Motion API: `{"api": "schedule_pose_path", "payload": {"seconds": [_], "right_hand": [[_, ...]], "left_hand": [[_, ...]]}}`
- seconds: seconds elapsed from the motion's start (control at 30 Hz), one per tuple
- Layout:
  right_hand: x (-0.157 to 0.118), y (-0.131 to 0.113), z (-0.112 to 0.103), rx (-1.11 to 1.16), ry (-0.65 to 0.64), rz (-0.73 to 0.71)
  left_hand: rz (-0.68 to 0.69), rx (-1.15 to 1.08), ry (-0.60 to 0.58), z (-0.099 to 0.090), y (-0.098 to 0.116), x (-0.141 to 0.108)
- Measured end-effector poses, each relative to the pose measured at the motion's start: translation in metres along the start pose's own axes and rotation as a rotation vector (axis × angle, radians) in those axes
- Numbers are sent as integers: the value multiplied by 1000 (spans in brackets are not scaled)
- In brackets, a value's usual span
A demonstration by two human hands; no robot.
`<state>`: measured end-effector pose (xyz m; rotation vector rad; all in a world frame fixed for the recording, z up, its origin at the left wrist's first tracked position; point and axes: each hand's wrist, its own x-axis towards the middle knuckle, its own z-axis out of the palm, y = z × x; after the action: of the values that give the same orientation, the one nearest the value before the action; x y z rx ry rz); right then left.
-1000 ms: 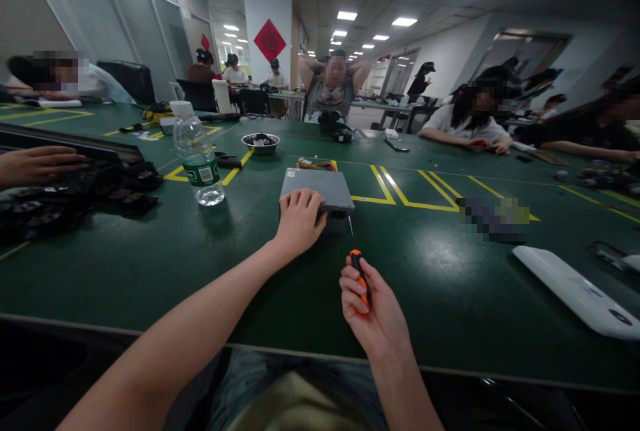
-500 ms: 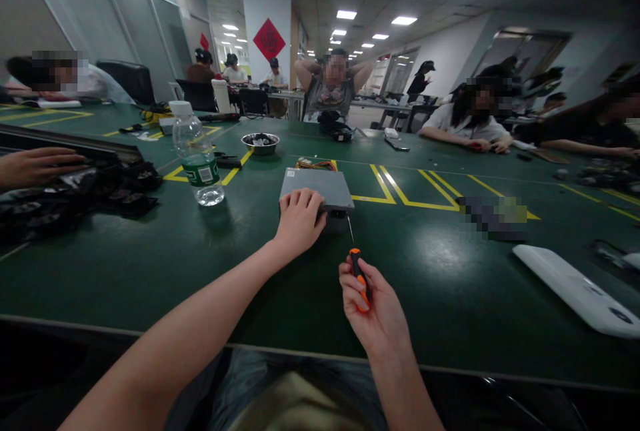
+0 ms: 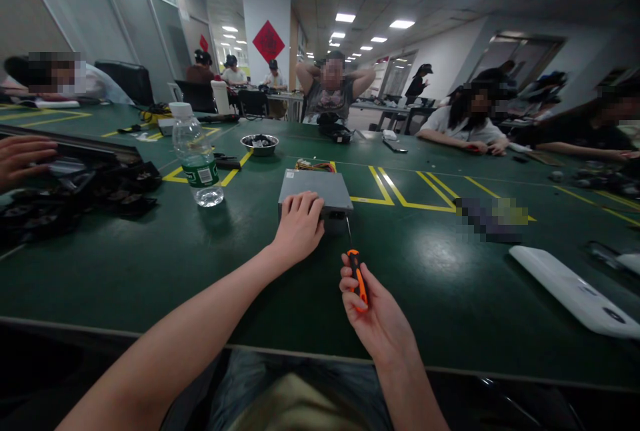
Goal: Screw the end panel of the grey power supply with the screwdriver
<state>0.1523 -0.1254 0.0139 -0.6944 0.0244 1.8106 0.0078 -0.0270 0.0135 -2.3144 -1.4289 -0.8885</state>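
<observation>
My left fingers (image 3: pixel 296 204) are holding the near edge of a grey, rectangular metal box (image 3: pixel 327 183), at twelve o'clock on the green desk (image 3: pixel 240 284). My right fingers (image 3: pixel 347 283) grasp an orange-and-black-handled screwdriver (image 3: pixel 357 271), its slim shaft reaching toward the box's four-o'clock corner.

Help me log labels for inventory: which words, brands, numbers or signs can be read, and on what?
None reads clearly.
Grey box: sticker too small.
Bottle: label too small.
Red signs: too blurred.
Shirt: any print too blurred.
White object: marks too blurred.
</observation>
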Motion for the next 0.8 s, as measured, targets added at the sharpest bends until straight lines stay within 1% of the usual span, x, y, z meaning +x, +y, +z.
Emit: {"api": "schedule_pose_path", "payload": {"seconds": [0.13,0.2,0.27,0.37,0.43,0.53,0.6,0.67,0.7,0.73,0.77,0.8], "right_hand": [[-3,-1,3,16,13,-64],[-4,-2,3,47,16,-51],[-5,-5,2,88,8,0],[-4,-8,-1,116,-44,53],[-3,-9,-1,101,-82,63],[0,-10,-1,25,-81,47],[1,-11,-5,-110,-57,5],[1,-14,-13,-336,-53,-110],[-1,-17,-19,-480,-58,-228],[-4,-20,-26,-639,-86,-428],[-8,-25,-32,-814,-106,-668],[-12,-30,-37,-1014,-156,-890]], "left_hand": [[16,0,11,-1,2,-2],[55,-3,12,-1,5,-3],[143,-4,-3,0,9,-4],[302,-1,-33,4,15,-4],[365,-3,-28,10,19,-3],[369,-13,-4,16,24,-2],[345,-16,-2,17,25,0],[332,-15,-9,17,26,1],[328,-15,-11,16,26,1],[325,-14,-13,16,26,2],[320,-14,-18,15,26,2],[313,-15,-21,15,27,2]]}}
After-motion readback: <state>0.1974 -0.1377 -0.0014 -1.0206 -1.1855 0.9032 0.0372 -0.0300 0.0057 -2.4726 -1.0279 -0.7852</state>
